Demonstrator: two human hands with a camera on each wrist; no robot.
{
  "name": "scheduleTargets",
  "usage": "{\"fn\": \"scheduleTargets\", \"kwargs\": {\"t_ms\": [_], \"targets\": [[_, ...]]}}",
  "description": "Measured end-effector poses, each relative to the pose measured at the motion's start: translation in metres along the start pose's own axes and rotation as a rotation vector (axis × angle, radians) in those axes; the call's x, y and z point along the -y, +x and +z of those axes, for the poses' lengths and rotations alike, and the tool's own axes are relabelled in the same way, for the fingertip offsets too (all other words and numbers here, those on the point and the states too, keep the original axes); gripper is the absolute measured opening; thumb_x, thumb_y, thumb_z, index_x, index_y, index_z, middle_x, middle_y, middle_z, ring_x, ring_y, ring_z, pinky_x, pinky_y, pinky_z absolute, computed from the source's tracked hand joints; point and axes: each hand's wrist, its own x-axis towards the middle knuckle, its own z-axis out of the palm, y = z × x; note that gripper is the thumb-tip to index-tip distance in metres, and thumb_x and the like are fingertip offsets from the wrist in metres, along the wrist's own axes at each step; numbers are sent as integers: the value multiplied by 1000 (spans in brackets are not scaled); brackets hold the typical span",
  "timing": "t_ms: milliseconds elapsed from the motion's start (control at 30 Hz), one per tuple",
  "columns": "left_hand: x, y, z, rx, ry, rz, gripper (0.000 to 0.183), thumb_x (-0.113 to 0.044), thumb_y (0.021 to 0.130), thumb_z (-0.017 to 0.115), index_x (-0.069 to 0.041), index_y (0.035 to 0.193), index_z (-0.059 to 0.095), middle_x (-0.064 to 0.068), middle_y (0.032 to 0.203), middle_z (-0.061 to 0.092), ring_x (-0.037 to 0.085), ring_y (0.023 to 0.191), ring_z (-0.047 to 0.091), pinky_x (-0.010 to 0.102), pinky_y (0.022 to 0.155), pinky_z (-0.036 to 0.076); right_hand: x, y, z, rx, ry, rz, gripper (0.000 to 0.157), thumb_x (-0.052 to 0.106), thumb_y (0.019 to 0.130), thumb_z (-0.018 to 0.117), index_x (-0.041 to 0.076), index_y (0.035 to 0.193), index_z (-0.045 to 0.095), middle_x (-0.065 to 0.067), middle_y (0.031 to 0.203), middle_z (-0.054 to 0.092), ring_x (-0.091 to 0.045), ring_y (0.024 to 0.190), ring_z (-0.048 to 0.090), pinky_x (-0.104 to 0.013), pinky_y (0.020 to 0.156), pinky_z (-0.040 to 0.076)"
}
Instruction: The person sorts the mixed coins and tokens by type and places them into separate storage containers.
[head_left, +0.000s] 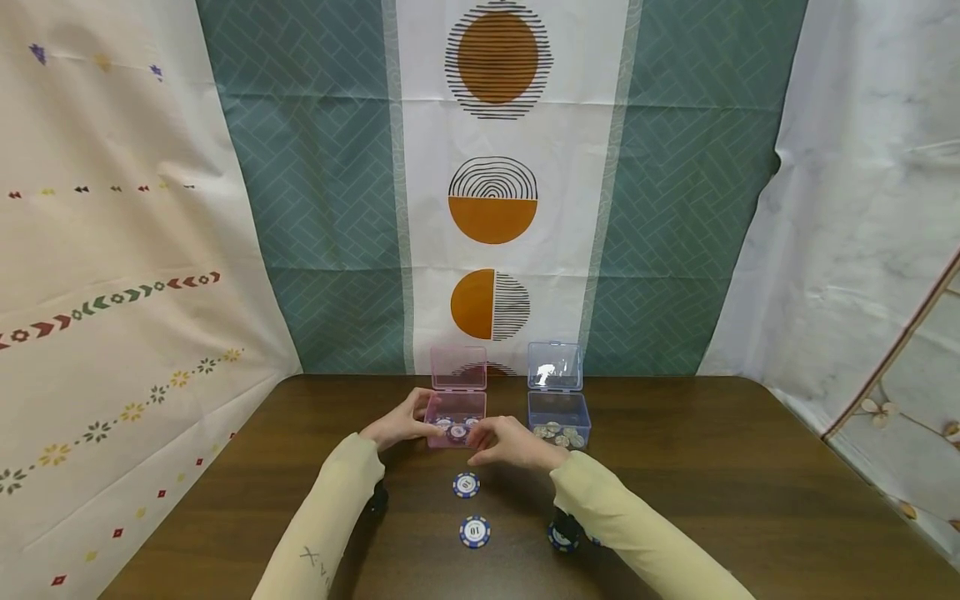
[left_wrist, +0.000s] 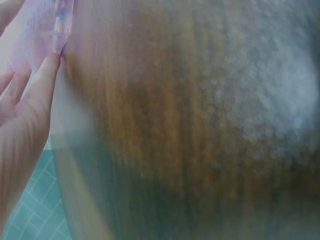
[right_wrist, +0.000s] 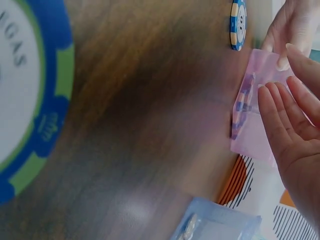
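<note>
A small pink plastic box [head_left: 456, 406] with its lid raised stands near the far edge of the table, several poker chips [head_left: 458, 432] inside. My left hand [head_left: 402, 423] holds the box by its left side, thumb toward the front. In the left wrist view its fingertips [left_wrist: 51, 62] meet the pink plastic. Just in front of the box's right corner is my right hand [head_left: 513, 443]. In the right wrist view that hand [right_wrist: 300, 125] has nothing between its loosely bent fingers. Two blue-and-white poker chips [head_left: 475, 532] lie on the wood nearer to me.
A blue clear box [head_left: 558, 408], lid up, holds several coin-like discs to the right of the pink one. More chips [head_left: 561, 538] lie under my right wrist. A patterned cloth [head_left: 491, 250] hangs behind the brown table [head_left: 675, 467].
</note>
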Motion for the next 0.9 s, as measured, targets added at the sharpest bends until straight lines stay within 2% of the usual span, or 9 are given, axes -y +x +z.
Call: {"fn": "scheduleTargets", "kwargs": {"t_ms": [400, 633, 900], "targets": [[-5, -2, 0, 8, 16, 14, 68, -12, 80, 69, -4, 130, 23, 19, 140, 25, 38, 128, 20, 55, 92, 29, 3, 1, 4, 67, 19, 42, 29, 5, 74, 74, -4, 99, 62, -12, 92, 62, -12, 76, 59, -21, 68, 48], [-4, -3, 0, 7, 0, 4, 68, -12, 80, 69, -5, 131, 23, 18, 140, 25, 37, 128, 20, 54, 93, 28, -1, 2, 8, 128, -24, 60, 29, 8, 74, 75, 1, 99, 63, -4, 91, 62, -17, 81, 59, -20, 69, 46], [-4, -2, 1, 3, -13, -8, 68, -10, 80, 69, -7, 130, 24, 15, 140, 26, 35, 128, 20, 52, 94, 30, -4, 3, 13, 156, -72, 69, 33, 14, 71, 78, 4, 99, 64, 3, 89, 61, -9, 78, 57, -19, 69, 46]]}}
